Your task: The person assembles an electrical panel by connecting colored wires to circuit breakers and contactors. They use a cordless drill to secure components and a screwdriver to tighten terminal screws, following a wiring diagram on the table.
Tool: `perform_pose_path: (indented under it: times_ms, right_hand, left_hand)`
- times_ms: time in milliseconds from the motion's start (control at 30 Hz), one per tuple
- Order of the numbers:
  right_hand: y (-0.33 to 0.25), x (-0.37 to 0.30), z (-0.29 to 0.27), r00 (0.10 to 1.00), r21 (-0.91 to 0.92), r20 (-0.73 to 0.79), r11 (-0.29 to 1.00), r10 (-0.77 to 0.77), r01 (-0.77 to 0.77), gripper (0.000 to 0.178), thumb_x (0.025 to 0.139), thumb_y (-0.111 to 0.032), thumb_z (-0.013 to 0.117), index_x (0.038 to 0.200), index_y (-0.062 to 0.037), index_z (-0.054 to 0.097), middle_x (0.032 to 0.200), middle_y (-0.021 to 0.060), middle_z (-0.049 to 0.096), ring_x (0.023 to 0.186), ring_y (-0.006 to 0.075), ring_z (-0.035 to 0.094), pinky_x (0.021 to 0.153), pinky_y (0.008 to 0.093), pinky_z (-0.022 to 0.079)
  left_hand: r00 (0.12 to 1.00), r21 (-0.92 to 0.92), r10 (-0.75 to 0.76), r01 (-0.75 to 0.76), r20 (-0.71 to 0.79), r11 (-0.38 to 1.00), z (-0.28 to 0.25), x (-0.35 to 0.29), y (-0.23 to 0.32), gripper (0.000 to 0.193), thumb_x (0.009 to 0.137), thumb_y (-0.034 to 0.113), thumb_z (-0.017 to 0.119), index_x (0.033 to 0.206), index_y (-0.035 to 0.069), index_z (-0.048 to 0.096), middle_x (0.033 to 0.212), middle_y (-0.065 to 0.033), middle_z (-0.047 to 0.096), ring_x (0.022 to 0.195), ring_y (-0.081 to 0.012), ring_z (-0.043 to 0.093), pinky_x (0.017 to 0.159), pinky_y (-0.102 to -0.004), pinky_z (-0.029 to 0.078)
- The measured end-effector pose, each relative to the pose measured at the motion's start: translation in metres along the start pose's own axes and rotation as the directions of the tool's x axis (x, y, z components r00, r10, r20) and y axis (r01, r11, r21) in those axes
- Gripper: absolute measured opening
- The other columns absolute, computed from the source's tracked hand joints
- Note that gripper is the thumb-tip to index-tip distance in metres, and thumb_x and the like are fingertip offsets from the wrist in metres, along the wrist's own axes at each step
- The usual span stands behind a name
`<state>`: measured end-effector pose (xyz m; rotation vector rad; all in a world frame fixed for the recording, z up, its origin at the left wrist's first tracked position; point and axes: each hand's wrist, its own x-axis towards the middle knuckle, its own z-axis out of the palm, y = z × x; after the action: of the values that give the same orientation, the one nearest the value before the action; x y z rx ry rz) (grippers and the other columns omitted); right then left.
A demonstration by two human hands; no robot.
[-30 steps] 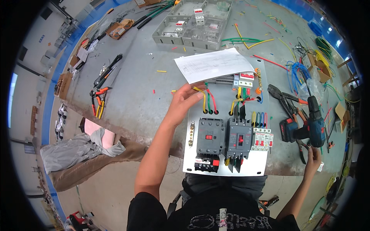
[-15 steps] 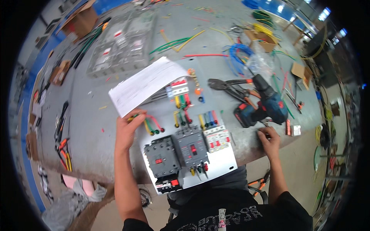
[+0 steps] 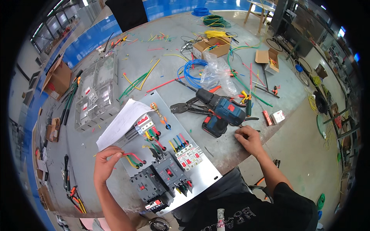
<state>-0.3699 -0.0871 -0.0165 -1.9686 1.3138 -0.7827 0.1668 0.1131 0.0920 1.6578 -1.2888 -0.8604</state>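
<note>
My left hand (image 3: 108, 163) is closed in a pinch on the loose ends of several wires (image 3: 134, 158), red, green and yellow, that rise from holes in a metal mounting plate (image 3: 204, 175). The plate carries a black contactor (image 3: 144, 184), a grey moulded-case breaker (image 3: 168, 171) and a white breaker block (image 3: 189, 157). Printed paper sheets (image 3: 122, 120) lie over its far end, partly covering another small breaker (image 3: 145, 122). My right hand (image 3: 248, 140) rests on the table, fingers curled, beside a cordless drill (image 3: 221, 109); whatever lies under its fingertips is hidden.
Crimping pliers (image 3: 189, 106) lie left of the drill. Beyond are a blue wire coil (image 3: 192, 73), clear plastic bags (image 3: 217, 77) and open cardboard boxes (image 3: 211, 48). A transparent plastic enclosure (image 3: 98, 92) stands at left. A small white box (image 3: 277, 117) sits near the right table edge.
The view has swung, so the plate and tools appear further left and turned. My left hand still pinches the wires. My right hand stays beside the drill.
</note>
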Motion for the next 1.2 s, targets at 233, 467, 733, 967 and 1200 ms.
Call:
perform_pose_path:
  times_ms: [233, 467, 733, 967, 1200]
  right_hand:
    - [0.009, 0.0, 0.006, 0.997, 0.072, -0.06, 0.996, -0.044, 0.048, 0.012, 0.089, -0.01, 0.079, 0.096, -0.0012, 0.076, 0.081, 0.0081, 0.06, 0.071, 0.0186, 0.059, 0.066, 0.0324, 0.047]
    - [-0.001, 0.0, 0.005, 0.999, 0.074, -0.012, 0.996, -0.047, 0.048, 0.012, 0.088, -0.007, 0.078, 0.096, 0.0013, 0.074, 0.084, 0.0084, 0.062, 0.073, 0.0175, 0.061, 0.07, 0.0308, 0.049]
    - [-0.065, -0.02, 0.021, 0.976, 0.168, 0.177, 0.981, -0.125, 0.095, 0.014, 0.086, -0.005, 0.079, 0.098, 0.0014, 0.076, 0.088, 0.0094, 0.068, 0.077, 0.0192, 0.064, 0.07, 0.0315, 0.051]
    - [-0.192, 0.019, 0.09, 0.792, 0.342, 0.316, 0.841, -0.523, 0.419, 0.021, 0.085, -0.008, 0.082, 0.104, -0.0003, 0.076, 0.096, 0.0141, 0.072, 0.084, 0.0278, 0.07, 0.075, 0.0354, 0.054]
    - [-0.286, 0.085, 0.185, 0.571, 0.084, 0.494, 0.689, -0.656, 0.719, 0.03, 0.085, -0.027, 0.082, 0.108, -0.0087, 0.078, 0.106, 0.0099, 0.073, 0.101, 0.03, 0.068, 0.086, 0.0417, 0.054]
  left_hand:
    - [0.946, 0.609, 0.321, -0.279, 0.041, 0.743, 0.039, -0.007, 0.037, 0.012, 0.083, 0.007, 0.08, 0.096, 0.006, 0.078, 0.097, -0.0089, 0.072, 0.108, -0.0298, 0.067, 0.104, -0.0457, 0.049]
    - [0.885, 0.745, 0.436, -0.18, -0.162, 0.643, 0.045, -0.029, 0.028, 0.025, 0.086, 0.008, 0.08, 0.111, 0.008, 0.076, 0.105, -0.0082, 0.072, 0.105, -0.0297, 0.067, 0.102, -0.0476, 0.05]
    - [0.885, 0.66, 0.345, -0.058, -0.314, 0.749, 0.034, -0.038, 0.008, 0.019, 0.089, 0.009, 0.078, 0.108, 0.005, 0.076, 0.091, -0.011, 0.071, 0.085, -0.0306, 0.068, 0.075, -0.0401, 0.055]
    - [0.895, 0.235, 0.095, 0.011, -0.435, 0.972, 0.053, -0.032, -0.007, 0.01, 0.098, 0.005, 0.071, 0.106, 0.0, 0.075, 0.091, -0.0104, 0.074, 0.079, -0.0177, 0.071, 0.07, -0.0306, 0.055]
    - [0.895, 0.052, 0.086, -0.07, -0.437, 0.996, 0.054, -0.033, -0.017, 0.013, 0.099, 0.004, 0.069, 0.109, -0.001, 0.075, 0.101, -0.0083, 0.076, 0.088, -0.0156, 0.074, 0.075, -0.0287, 0.057]
